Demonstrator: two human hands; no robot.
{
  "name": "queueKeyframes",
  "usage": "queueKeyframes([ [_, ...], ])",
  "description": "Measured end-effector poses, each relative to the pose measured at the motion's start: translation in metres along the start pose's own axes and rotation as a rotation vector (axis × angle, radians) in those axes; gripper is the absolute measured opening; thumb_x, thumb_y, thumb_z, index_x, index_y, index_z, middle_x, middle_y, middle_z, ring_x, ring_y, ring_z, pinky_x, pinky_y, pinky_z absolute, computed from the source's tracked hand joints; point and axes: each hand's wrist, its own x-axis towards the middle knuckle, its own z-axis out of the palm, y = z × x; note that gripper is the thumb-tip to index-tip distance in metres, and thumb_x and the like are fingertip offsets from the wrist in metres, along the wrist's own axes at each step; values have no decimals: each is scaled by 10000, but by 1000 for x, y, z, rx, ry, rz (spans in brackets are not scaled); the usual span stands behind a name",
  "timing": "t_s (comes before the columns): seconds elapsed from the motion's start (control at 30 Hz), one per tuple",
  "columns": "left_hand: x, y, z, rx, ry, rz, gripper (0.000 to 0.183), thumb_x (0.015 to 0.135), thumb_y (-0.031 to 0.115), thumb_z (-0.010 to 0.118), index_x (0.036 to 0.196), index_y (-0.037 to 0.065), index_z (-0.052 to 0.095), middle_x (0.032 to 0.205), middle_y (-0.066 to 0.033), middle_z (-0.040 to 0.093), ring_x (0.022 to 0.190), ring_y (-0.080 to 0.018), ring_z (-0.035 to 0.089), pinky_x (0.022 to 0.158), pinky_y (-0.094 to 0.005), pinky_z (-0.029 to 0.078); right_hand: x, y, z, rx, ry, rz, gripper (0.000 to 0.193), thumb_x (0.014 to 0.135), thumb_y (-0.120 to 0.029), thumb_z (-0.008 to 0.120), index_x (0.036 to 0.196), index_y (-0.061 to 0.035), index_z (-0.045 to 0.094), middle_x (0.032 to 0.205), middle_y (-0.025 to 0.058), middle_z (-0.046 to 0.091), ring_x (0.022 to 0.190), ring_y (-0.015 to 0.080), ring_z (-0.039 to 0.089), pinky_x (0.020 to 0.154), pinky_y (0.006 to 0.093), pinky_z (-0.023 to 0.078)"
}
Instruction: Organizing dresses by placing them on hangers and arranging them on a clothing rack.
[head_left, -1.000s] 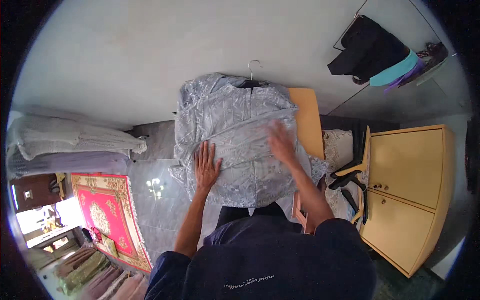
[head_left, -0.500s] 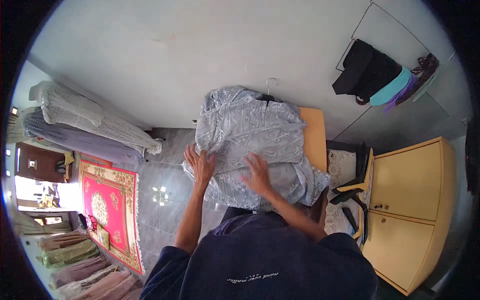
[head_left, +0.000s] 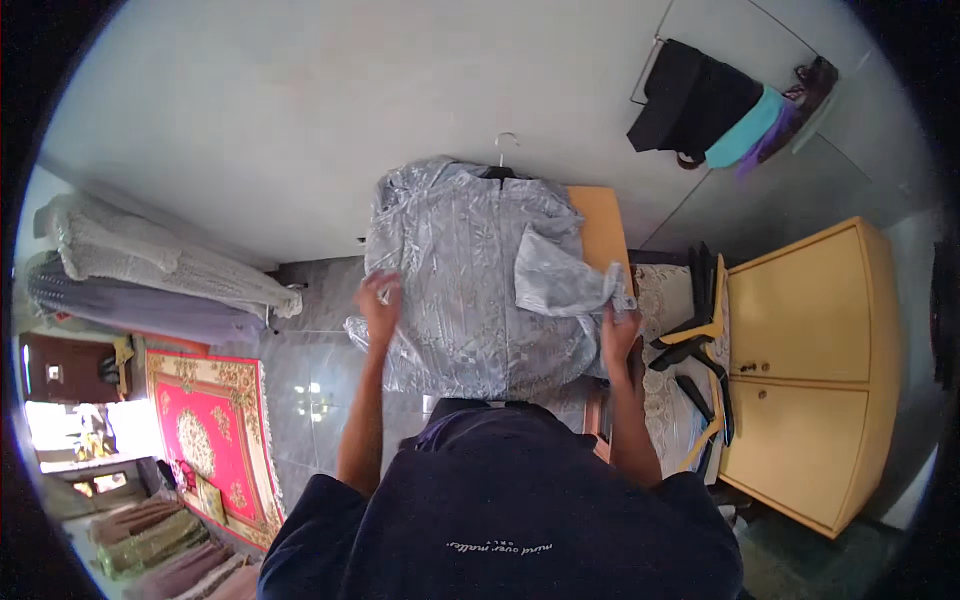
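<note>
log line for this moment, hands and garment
left hand: grips grey garment left edge | right hand: holds folded sleeve | garment: on hanger, over wooden table

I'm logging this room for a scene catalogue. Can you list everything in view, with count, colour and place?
Patterned garment: one, grey-silver, on a hanger, spread over the table.
Table: one, orange wood, under the garment.
Cabinet: one, yellow, right.
Hangers: several, black and yellow, beside the cabinet.
Hanging clothes: dark and teal, upper right.
Rug: one, red, lower left.
Pale garments: two, left.
Left hand: on the garment's left edge.
Right hand: fingers gripping the folded-in sleeve.
</note>
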Motion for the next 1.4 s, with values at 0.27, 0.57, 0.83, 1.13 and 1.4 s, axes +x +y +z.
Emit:
queueKeyframes([
  [0.27,14,-227,-18,494,-342,-459,342,756,285,728,1097,258,717,1076,-134,679,1097,-343,597,992,-498,405,-48,55,-20,-645,13,255,646,773,-410,717,1299,-81,539,1306,219,530,1224,402,474,1045,514,344],
  [0.57,1,-236,77,-249,-591,-375,359,742,287,753,1067,136,722,1015,-170,704,1023,-336,657,927,-395,480,-109,5,-6,-649,152,-144,568,804,-303,699,1308,-101,534,1303,191,536,1239,391,461,1066,526,308],
  [0.83,23,-213,-3,-88,-305,-172,259,707,317,801,848,104,758,1093,-137,691,1062,-327,620,955,-427,458,-92,-137,73,-210,-4,-415,440,813,-227,689,1218,-91,584,1313,183,520,1242,381,446,1042,525,301],
  [1.13,53,-148,-33,-212,-296,-117,213,718,257,797,816,73,754,1098,-149,678,1060,-313,622,933,-403,476,-127,-332,216,-130,-482,-861,626,733,-243,763,1321,-158,567,1487,190,326,1357,391,332,1144,609,149],
  [1.4,10,-147,-56,2,-400,-93,533,691,321,817,1183,231,634,1286,-118,547,1248,-342,441,1045,-517,348,-85,-326,211,59,-72,-733,190,699,-154,774,873,-137,701,1217,97,555,1153,323,485,984,516,348],
])
